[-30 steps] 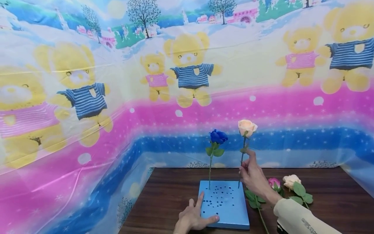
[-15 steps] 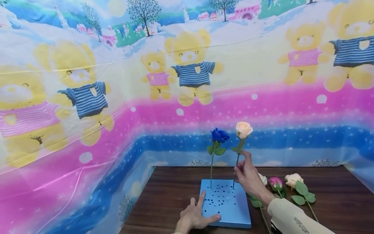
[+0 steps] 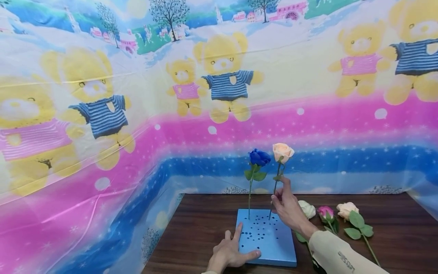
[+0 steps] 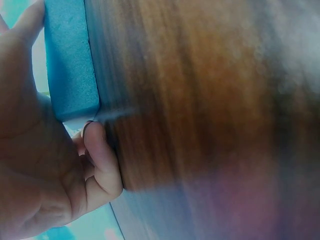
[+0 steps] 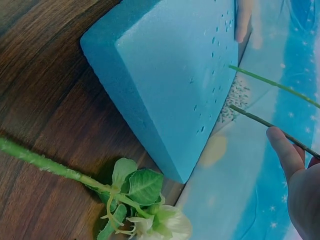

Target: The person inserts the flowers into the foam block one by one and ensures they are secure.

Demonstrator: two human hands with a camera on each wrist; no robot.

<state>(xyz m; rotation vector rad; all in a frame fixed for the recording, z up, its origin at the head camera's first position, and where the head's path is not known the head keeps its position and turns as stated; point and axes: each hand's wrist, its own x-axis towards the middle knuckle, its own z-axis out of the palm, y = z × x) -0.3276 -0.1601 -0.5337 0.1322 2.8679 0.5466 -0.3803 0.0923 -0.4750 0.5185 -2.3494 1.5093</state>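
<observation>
My right hand (image 3: 291, 207) pinches the dark stem of a peach rose (image 3: 283, 153) between thumb and fingers, holding it nearly upright over the back of a light blue foam block (image 3: 270, 247) full of small holes. In the right wrist view, the lower end of this rose stem (image 5: 250, 116) shows a small gap from the block. A blue rose (image 3: 259, 157) stands upright in the block, left of the peach one. My left hand (image 3: 229, 252) rests at the block's left edge, index finger and thumb spread straight on its top; other fingers bend beside it in the left wrist view.
On the dark wooden table (image 3: 195, 224), right of the block, lie a white rose (image 3: 307, 209), a pink rose (image 3: 326, 213) and a cream rose (image 3: 347, 210) with leaves. A bear-printed cloth (image 3: 219, 152) hangs behind and along the left.
My right hand has moved left with the peach rose, bringing its stem from the block's right back corner nearer the blue rose. The white rose has come into sight. My left hand stays put.
</observation>
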